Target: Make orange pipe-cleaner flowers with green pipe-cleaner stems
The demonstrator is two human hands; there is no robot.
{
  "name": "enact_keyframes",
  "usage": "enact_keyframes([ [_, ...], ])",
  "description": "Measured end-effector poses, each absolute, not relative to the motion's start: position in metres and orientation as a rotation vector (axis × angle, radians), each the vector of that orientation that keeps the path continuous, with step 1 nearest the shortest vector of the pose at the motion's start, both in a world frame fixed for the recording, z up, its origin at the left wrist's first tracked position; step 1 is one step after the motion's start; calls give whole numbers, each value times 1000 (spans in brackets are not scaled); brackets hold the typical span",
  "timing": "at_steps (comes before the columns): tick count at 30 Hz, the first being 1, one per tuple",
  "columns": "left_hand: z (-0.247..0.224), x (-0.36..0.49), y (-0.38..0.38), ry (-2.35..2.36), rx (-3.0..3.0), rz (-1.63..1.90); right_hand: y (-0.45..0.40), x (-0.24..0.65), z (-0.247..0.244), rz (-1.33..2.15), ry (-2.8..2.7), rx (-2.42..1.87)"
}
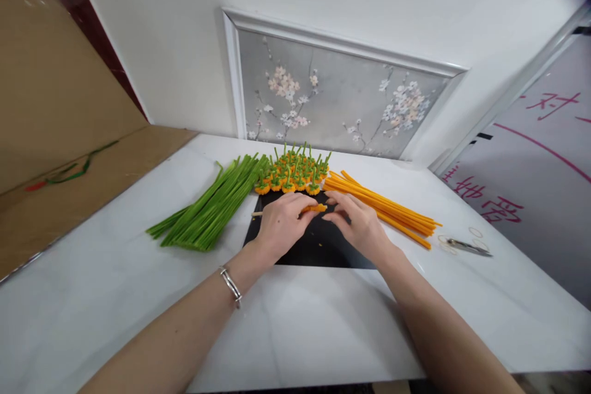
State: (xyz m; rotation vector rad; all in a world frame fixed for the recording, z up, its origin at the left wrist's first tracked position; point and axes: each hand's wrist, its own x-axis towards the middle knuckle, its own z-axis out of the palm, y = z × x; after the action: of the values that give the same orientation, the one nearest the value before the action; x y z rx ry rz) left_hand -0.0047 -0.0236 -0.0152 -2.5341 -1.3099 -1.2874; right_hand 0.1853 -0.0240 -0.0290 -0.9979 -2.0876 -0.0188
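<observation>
Over a black mat [314, 252], my left hand [284, 228] is closed on a short orange pipe cleaner piece [316, 208], its end poking out past the fingertips. A thin pale stick [257, 213] juts from the other side of that hand; whether the orange piece is wound on it is hidden. My right hand [353, 221] faces the orange end, thumb and fingers apart, with nothing visible between them. Just beyond the hands stand several orange pipe cleaner flower heads [295, 172] with green tops and upright green stems.
Green pipe cleaners [207, 206] lie bundled on the left, orange pipe cleaners [388, 206] on the right. Farther right are scissors [470, 248] and thin rubber bands [475, 233]. A framed blossom panel [332, 92] backs the white table [295, 326]; cardboard [60, 86] borders the left.
</observation>
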Motion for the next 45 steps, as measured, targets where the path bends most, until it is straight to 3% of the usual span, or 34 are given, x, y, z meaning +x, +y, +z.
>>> enact_keyframes([
  [6,-14,-6,-23,-1305,-2672,-1271,-25,182,-31,-414,-2183,-1026],
  [15,13,-36,-9,-1696,-3026,-1426,-13,209,-26,-366,-2031,-1048],
  [28,16,-41,-10,-1852,-3253,-1628,-16,217,-15,-705,-2075,-1141],
  [36,5,-40,-3,-1817,-3137,-1770,-15,217,-18,-576,-2125,-1147],
  [45,7,-38,-5,-1617,-2983,-1655,-17,215,-14,-44,-2211,-1131],
])
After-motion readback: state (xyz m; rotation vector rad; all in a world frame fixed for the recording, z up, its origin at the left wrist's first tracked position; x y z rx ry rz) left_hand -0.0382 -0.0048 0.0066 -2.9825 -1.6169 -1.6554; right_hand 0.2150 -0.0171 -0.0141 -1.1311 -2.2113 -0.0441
